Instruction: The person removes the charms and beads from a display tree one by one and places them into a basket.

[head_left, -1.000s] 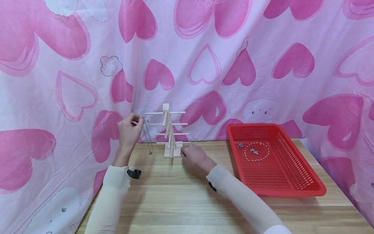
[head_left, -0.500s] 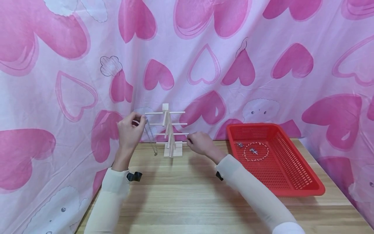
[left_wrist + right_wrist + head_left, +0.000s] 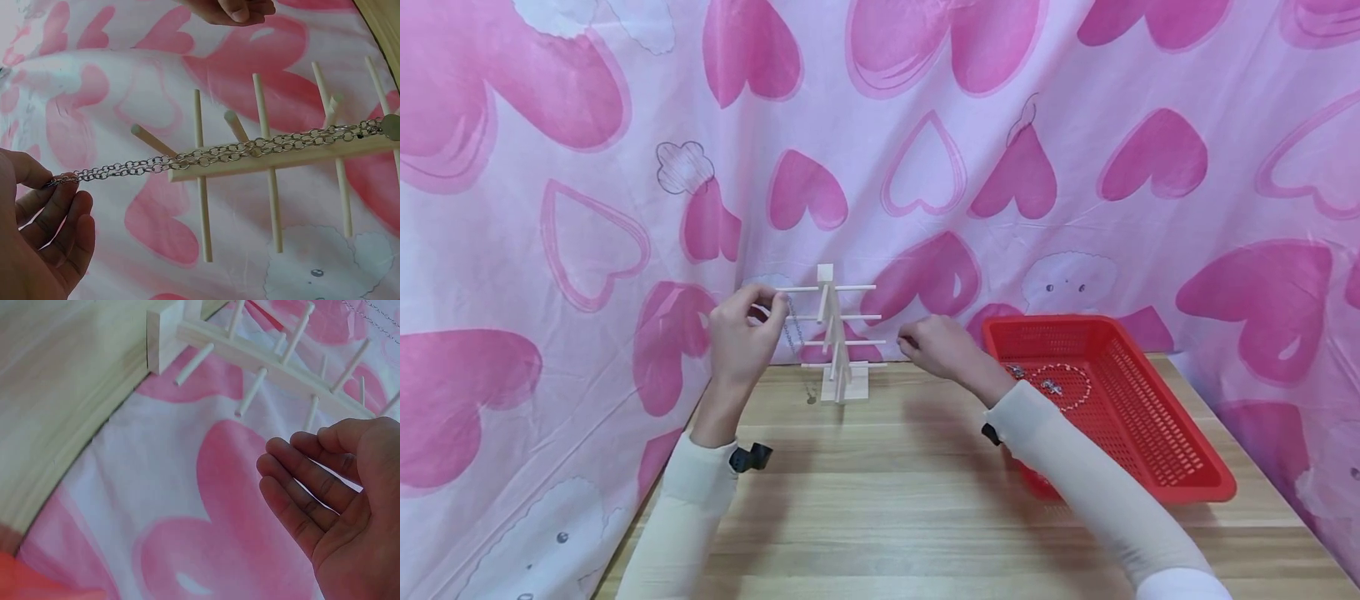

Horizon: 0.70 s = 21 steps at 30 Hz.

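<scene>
A silver chain necklace [image 3: 284, 144] hangs in a doubled strand from my left hand [image 3: 741, 340], pinched between thumb and fingertips. At its lower end is a small round pendant [image 3: 392, 127]. The pale wooden peg stand [image 3: 841, 371] stands upright just right of the chain, and my left fingertips are by the end of its top left peg. Right of the stand, my right hand [image 3: 946, 350] is in the air, apart from the pegs. Its fingers are loosely bent and hold nothing, as the right wrist view shows.
A red plastic basket [image 3: 1172, 400] sits at the right of the wooden table [image 3: 865, 517]. Inside lie a beaded string [image 3: 1089, 387] and small silver pieces [image 3: 1052, 387], partly behind my right arm. A pink heart-patterned cloth [image 3: 917, 50] hangs behind and at the left.
My left hand has moved slightly right, bringing the necklace closer to the stand. My right hand has drawn up and right, away from the lower part of the stand.
</scene>
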{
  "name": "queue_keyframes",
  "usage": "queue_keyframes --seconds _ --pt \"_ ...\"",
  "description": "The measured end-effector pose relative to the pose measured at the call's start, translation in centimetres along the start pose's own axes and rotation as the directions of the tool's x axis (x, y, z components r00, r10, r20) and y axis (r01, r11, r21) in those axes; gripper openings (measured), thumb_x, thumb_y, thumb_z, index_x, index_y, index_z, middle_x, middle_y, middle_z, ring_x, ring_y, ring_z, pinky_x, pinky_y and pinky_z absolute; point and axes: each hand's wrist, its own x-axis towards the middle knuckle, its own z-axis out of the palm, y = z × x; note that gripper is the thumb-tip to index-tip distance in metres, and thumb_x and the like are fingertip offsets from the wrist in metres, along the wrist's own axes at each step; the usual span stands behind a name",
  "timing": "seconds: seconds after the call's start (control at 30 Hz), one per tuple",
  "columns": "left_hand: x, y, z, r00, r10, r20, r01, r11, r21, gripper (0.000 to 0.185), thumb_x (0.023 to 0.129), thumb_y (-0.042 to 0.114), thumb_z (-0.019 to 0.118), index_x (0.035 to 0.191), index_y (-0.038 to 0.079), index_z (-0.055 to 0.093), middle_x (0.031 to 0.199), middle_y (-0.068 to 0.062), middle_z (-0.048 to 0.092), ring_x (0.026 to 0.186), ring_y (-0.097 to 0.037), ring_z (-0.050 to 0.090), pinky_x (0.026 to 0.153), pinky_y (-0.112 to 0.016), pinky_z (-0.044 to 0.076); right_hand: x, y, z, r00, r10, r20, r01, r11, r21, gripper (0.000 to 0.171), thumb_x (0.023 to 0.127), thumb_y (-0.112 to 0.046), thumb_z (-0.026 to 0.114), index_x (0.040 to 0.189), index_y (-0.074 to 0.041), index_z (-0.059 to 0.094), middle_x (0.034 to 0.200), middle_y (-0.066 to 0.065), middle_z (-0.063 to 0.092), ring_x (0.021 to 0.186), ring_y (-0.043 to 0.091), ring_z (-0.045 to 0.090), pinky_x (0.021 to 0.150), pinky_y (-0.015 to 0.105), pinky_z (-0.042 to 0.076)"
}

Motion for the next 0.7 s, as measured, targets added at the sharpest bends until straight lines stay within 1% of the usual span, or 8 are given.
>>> queue_keyframes --seconds 0.1,0.2,0.27,0.37,0.47,0.57,0.6,0.7 --pt "0.2 0.8 0.3 1.000 0.023 0.005 -0.023 1.000 -0.021 0.010 0.093 0.000 0.072 0.084 -0.004 0.074 0.074 -0.016 0.073 0.069 -0.019 0.064 0.066 -0.013 0.053 -0.4 0.7 -0.9 1.000 0.019 -0.007 -0.019 1.000 0.000 0.013 0.101 -0.022 0.072 0.092 -0.015 0.079 0.066 -0.005 0.062 0.062 0.013 0.055 0.067 0.029 0.055" --pt "0.2 1.4 0.6 0.999 0.038 0.019 -0.037 0.998 -0.044 0.010 0.093 -0.002 0.071 0.084 -0.004 0.074 0.073 -0.015 0.073 0.069 -0.016 0.064 0.066 -0.016 0.054 -0.9 1.4 -1.6 0.999 0.046 -0.001 -0.046 0.999 -0.001 0.013 0.099 -0.024 0.075 0.103 -0.014 0.082 0.074 -0.003 0.069 0.065 0.013 0.058 0.069 0.029 0.058" --pt "0.3 1.7 0.8 0.999 0.042 0.030 -0.041 0.998 -0.053 0.010 0.093 -0.002 0.071 0.084 -0.003 0.074 0.073 -0.014 0.073 0.070 -0.015 0.064 0.065 -0.021 0.056 -1.3 1.8 -2.1 0.998 0.064 0.002 -0.064 0.998 0.006 0.014 0.099 -0.024 0.076 0.106 -0.013 0.082 0.079 -0.001 0.072 0.067 0.014 0.060 0.069 0.030 0.059" --pt "0.3 2.2 1.1 0.998 0.053 0.043 -0.050 0.996 -0.069 0.010 0.094 -0.003 0.071 0.084 -0.003 0.075 0.074 -0.013 0.074 0.071 -0.016 0.065 0.064 -0.026 0.058 -1.9 2.4 -2.6 0.995 0.094 0.010 -0.095 0.995 0.024 0.017 0.099 -0.024 0.075 0.110 -0.013 0.082 0.085 0.000 0.075 0.071 0.015 0.062 0.072 0.033 0.061" --pt "0.5 2.8 1.3 0.997 0.059 0.057 -0.054 0.995 -0.086 0.011 0.095 -0.001 0.072 0.084 -0.002 0.074 0.076 -0.013 0.074 0.072 -0.018 0.065 0.065 -0.025 0.057 -2.5 3.2 -3.2 0.993 0.115 0.011 -0.115 0.993 0.034 0.017 0.101 -0.024 0.073 0.110 -0.013 0.082 0.087 0.001 0.076 0.074 0.016 0.063 0.075 0.037 0.061" --pt "0.7 3.4 1.7 0.995 0.064 0.071 -0.056 0.993 -0.100 0.011 0.095 0.001 0.073 0.084 -0.003 0.074 0.077 -0.015 0.073 0.072 -0.019 0.065 0.065 -0.024 0.057 -3.2 4.0 -4.0 0.991 0.134 0.007 -0.134 0.990 0.043 0.018 0.103 -0.024 0.070 0.111 -0.013 0.082 0.087 0.002 0.076 0.074 0.018 0.061 0.076 0.039 0.059" --pt "0.8 3.6 1.8 0.995 0.063 0.077 -0.055 0.993 -0.104 0.011 0.095 0.001 0.073 0.084 -0.003 0.074 0.076 -0.015 0.073 0.072 -0.020 0.065 0.065 -0.023 0.056 -3.5 4.2 -4.3 0.988 0.151 0.011 -0.152 0.987 0.057 0.019 0.103 -0.024 0.070 0.113 -0.013 0.082 0.089 0.002 0.076 0.075 0.018 0.061 0.075 0.038 0.058" --pt "1.1 4.1 2.5 0.994 0.069 0.088 -0.059 0.991 -0.118 0.011 0.094 0.002 0.073 0.085 -0.003 0.074 0.076 -0.016 0.073 0.070 -0.020 0.065 0.064 -0.025 0.057 -4.3 5.1 -5.1 0.981 0.195 0.020 -0.196 0.977 0.081 0.023 0.105 -0.024 0.068 0.121 -0.013 0.081 0.099 0.005 0.079 0.080 0.020 0.062 0.078 0.038 0.058"
